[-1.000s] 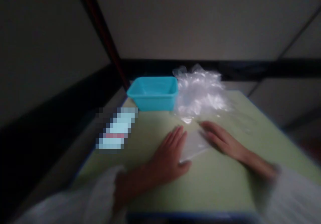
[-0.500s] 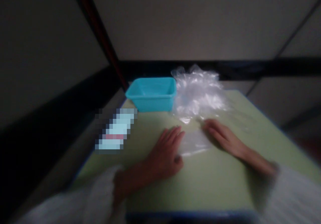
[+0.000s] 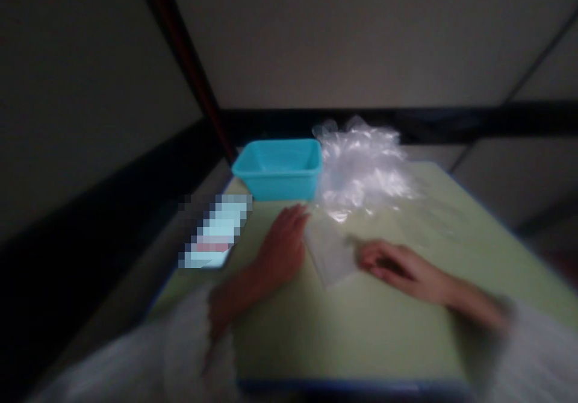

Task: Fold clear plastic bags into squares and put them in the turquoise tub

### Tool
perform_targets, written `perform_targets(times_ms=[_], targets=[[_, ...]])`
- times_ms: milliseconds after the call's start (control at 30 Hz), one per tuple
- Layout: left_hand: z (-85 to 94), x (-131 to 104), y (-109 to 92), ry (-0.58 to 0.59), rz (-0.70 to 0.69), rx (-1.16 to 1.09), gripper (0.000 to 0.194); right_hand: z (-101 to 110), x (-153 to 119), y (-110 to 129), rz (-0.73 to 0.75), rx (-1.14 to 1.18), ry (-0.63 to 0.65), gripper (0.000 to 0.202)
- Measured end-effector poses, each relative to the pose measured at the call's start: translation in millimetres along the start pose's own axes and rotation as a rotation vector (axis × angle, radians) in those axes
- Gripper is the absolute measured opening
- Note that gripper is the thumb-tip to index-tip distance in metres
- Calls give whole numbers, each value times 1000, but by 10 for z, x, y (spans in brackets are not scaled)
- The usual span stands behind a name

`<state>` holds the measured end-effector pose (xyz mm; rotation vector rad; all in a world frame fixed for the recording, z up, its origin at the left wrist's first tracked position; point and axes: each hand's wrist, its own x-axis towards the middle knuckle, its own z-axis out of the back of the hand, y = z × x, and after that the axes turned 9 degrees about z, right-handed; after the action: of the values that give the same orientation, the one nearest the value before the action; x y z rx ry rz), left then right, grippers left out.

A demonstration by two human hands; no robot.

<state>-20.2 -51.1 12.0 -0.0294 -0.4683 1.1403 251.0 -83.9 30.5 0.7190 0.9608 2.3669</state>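
A flat, clear plastic bag (image 3: 332,255) lies on the table between my hands, turned at a slant. My left hand (image 3: 284,240) rests palm down at its left side, fingers stretched out and close together, their tips by the bag's upper left corner. Blur hides whether they touch it. At the right edge of the bag is my right hand (image 3: 400,267), its fingers curled in with thumb and fingertips closed on that edge. Behind the bag, a crumpled heap of clear plastic bags (image 3: 365,168) shines in the light.
A turquoise plastic basin (image 3: 282,186) stands at the back left, against the heap. Left of my left hand, a phone-like bright screen (image 3: 219,228), pixelated, lies near the edge. The yellow-green table (image 3: 352,343) has a blue rim, with a wall behind it.
The flat bag has turned to a slant. My right hand has come nearer to me and its fingers have curled more. My left hand has shifted left and slightly away from me.
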Motion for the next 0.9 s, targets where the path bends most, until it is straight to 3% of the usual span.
perform_targets(times_ms=[67,200,367,533,900], targets=[[25,-49,-111,2,-32,-105,49,-28,-9,26,34,12,23,17],[40,-144,-285,173,-208,-108,49,-46,46,-27,135,-237,-67,16],[-40,-176,-241,318,-277,-7,58,-92,275,-140,312,-472,-235,20],[-62,-171,-218,318,-278,40,60,-106,298,-143,497,-628,-70,23],[-12,-158,-259,343,-269,-39,60,11,67,-89,458,-552,133,19]])
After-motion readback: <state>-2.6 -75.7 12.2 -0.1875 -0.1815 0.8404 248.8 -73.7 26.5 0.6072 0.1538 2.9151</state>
